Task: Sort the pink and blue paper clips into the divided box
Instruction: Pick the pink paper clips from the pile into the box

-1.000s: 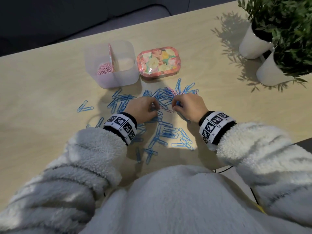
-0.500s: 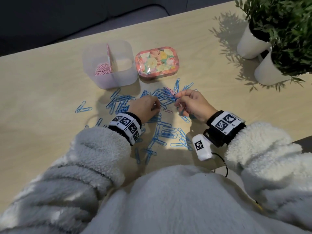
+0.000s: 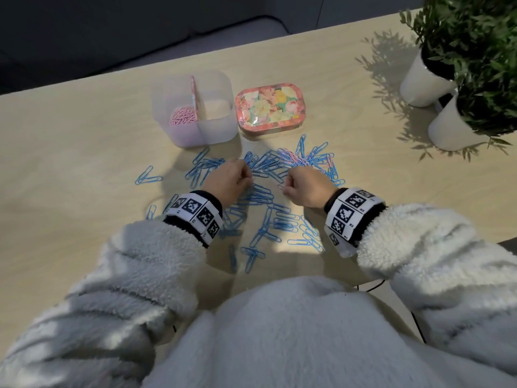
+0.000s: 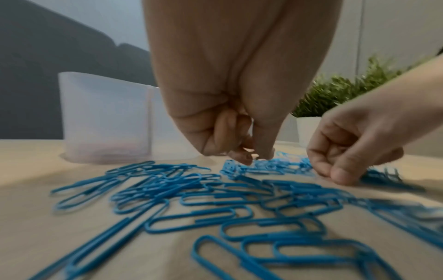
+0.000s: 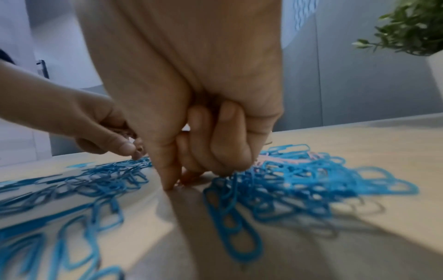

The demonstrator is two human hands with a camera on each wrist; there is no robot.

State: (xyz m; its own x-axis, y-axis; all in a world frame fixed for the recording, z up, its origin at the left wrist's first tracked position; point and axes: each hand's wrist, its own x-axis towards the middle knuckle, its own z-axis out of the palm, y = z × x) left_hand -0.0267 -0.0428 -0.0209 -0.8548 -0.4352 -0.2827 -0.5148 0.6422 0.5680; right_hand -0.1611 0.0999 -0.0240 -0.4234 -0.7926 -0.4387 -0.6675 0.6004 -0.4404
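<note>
Blue paper clips (image 3: pixel 265 219) lie scattered over the table's middle, with a few pink clips (image 3: pixel 293 158) mixed into the far heap. The translucent divided box (image 3: pixel 215 130) stands behind; its left compartment holds pink clips (image 3: pixel 183 116). My left hand (image 3: pixel 247 176) hovers over the heap with curled fingers, its thumb and fingertips (image 4: pixel 246 160) pinching a clip among the blue clips (image 4: pixel 215 200); the clip's colour is unclear. My right hand (image 3: pixel 284 188) has thumb and forefinger (image 5: pixel 167 181) pressed to the table on a pink clip, other fingers curled. Pink clips (image 5: pixel 282 159) lie just beyond it.
A floral tin (image 3: pixel 270 107) sits to the right of the box. Two white plant pots (image 3: pixel 425 82) stand at the far right. Stray blue clips (image 3: pixel 148 177) lie to the left. The table's front edge is under my sleeves.
My right hand, lifted and turned half a second ago, has come back down with its fingertips on the table, nearer to me. The left hand has barely shifted.
</note>
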